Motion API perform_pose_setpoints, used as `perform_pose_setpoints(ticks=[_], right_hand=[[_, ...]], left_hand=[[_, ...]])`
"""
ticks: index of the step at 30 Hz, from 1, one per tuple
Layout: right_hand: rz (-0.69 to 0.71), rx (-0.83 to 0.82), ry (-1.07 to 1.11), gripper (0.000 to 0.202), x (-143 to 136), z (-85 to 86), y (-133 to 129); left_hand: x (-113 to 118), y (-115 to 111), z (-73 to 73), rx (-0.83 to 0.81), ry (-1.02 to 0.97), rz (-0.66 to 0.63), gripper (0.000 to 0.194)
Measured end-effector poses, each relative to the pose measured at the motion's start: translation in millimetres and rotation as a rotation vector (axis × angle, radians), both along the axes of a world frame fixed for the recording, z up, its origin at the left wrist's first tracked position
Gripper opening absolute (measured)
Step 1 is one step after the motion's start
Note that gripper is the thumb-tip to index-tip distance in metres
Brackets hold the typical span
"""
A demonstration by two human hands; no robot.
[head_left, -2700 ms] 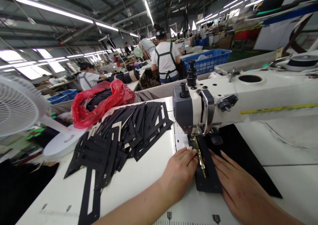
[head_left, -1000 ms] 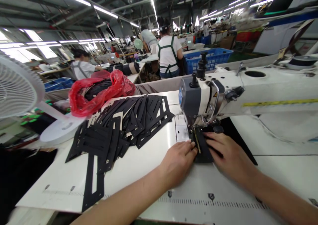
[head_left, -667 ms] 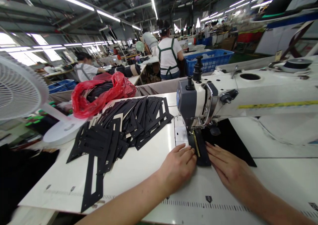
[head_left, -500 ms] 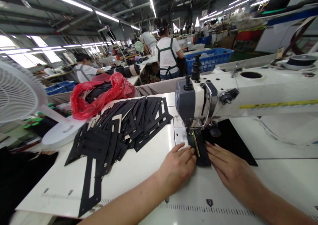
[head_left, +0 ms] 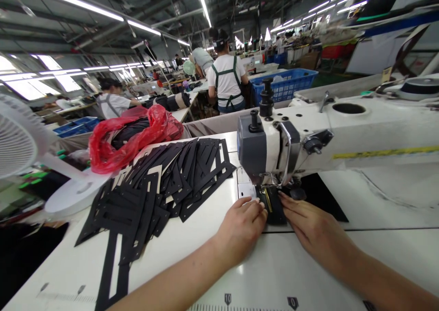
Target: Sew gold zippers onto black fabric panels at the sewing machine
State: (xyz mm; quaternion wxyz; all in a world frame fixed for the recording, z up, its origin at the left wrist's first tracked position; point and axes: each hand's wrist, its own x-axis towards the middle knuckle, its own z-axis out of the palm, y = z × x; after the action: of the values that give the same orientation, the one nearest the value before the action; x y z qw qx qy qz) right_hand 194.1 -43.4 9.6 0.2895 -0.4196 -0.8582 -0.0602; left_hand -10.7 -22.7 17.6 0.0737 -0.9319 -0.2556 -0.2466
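Note:
My left hand [head_left: 241, 228] rests on the table, its slightly bent, parted fingertips on the left edge of a small black piece [head_left: 277, 217]. A gold-toothed zipper [head_left: 268, 200] runs along the middle of that piece, its far end under the sewing machine head [head_left: 254, 148]. On the right edge lies my right hand [head_left: 313, 224], fingers stretched out and pressing down flat. Beneath and behind the machine's needle area spreads a larger black cloth [head_left: 331, 201]. The needle itself is hard to make out.
A heap of black slotted pieces [head_left: 137, 201] covers the table's left side. Beyond it are a red plastic bag [head_left: 109, 151] and a white fan [head_left: 20, 137]. A blue crate [head_left: 284, 82] and a person in a green apron [head_left: 226, 80] are behind the machine.
The zipper piece has moved farther under the machine head, so less of it shows in front. Both hands have moved forward with it. The view has shifted slightly.

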Motion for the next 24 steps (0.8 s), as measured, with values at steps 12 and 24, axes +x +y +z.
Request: perform_pose_setpoints(ticks=[12, 24], right_hand=[[-0.023, -0.076, 0.074, 0.032, 0, 0.9, 20], [-0.066, -0.054, 0.060, 0.029, 1, -4.8, 23]], left_hand=[[3, 17, -4.9, -0.103, -0.033, 0.045, 0.021], [6, 14, -7.3, -0.028, -0.070, 0.014, 0.026]])
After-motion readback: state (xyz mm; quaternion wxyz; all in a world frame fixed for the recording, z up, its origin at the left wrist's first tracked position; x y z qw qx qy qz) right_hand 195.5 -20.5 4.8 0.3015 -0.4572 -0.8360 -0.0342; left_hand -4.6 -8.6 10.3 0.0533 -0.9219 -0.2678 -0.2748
